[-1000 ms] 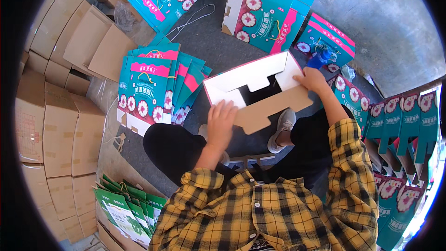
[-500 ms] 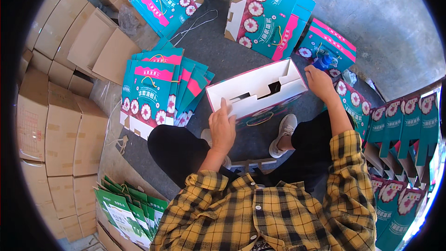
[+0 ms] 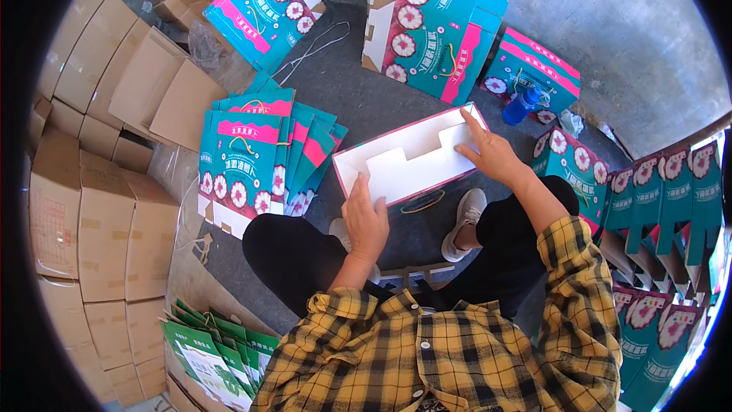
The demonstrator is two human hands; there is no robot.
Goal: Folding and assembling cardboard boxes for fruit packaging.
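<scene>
An open gift carton (image 3: 415, 146), white inside with teal and magenta outside, stands between my feet with its opening upward. White flaps lie inside it. My left hand (image 3: 366, 220) is at its near left corner, fingers extended and reaching just over the rim. At the right end, my right hand (image 3: 489, 154) has its thumb and fingers spread against the flap and rim. Neither hand is closed round anything. A gold cord handle (image 3: 423, 203) hangs on the carton's near side.
Flattened teal cartons lie in a fanned pile (image 3: 242, 154) at left and a stack (image 3: 438, 27) at the back. A blue bottle (image 3: 520, 107) stands by a closed carton (image 3: 534, 69). Brown boxes (image 3: 107, 236) line the left; green bags (image 3: 210, 358) stand lower left; teal cartons (image 3: 662, 206) line the right.
My right hand has moved left from beside the blue bottle onto the carton's right end. Dark gaps in the carton's bottom no longer show; white card covers it. My left hand stays near its corner.
</scene>
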